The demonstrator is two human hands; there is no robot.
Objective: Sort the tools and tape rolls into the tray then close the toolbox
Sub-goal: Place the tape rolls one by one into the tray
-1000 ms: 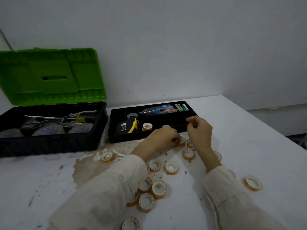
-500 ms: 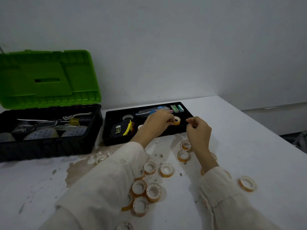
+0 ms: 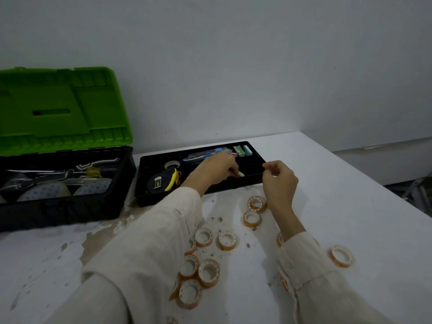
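Your left hand [image 3: 216,168] pinches a tape roll [image 3: 240,174] into the tray [image 3: 149,202]; right hand [image 3: 279,181] curled, seemingly empty. Many rolls [image 3: 208,272] remain near; toolbox [image 3: 63,206] open.

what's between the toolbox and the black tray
Nothing stands between the toolbox and the tray in the head view: only a narrow strip of stained white table.

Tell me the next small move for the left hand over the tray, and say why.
Probably let go of the tape roll and draw the left hand back toward the table. The hand is low inside the black tray, fingers around a pale roll that seems down in a compartment, and many loose rolls still lie on the table waiting to be sorted.
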